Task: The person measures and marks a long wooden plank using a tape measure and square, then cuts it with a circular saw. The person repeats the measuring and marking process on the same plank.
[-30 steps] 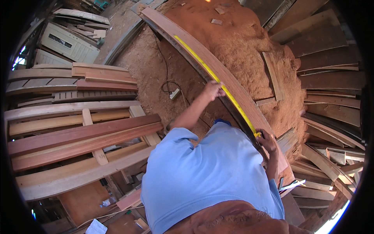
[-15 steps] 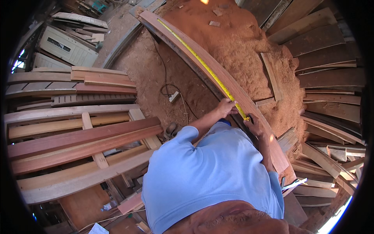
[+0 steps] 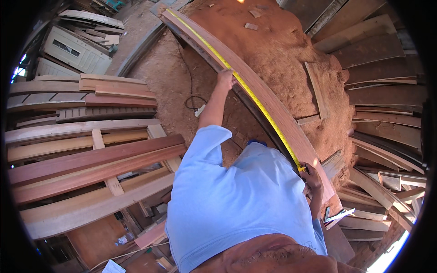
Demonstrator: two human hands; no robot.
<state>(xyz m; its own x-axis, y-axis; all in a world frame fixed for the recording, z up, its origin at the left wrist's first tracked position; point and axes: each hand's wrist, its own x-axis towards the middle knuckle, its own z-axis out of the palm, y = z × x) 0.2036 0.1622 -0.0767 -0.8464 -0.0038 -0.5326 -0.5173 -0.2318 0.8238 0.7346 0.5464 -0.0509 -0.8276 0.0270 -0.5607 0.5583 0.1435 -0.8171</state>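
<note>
A long reddish wooden plank (image 3: 276, 107) runs from the far middle down to my right side. Along its left edge lies a yellow measuring tape (image 3: 255, 93), drawn out nearly to the plank's far end. My left hand (image 3: 226, 79) reaches forward and pinches the tape against the plank's edge about a third of the way down from the far end. Close to my body, my right hand (image 3: 312, 177) grips the tape's case, which is mostly hidden by the fingers.
Several planks lie stacked on the left (image 3: 100, 168). Reddish sawdust (image 3: 282, 50) is heaped beyond the plank, with a loose board (image 3: 316, 90) on it. More boards (image 3: 387, 95) lean along the right. A white power strip (image 3: 199, 110) and its cord lie on the ground. A square (image 3: 339, 215) rests by the near end.
My left hand has moved forward and left along the tape. My right hand has drawn the case back toward the near end, and the tape now reaches farther along the plank.
</note>
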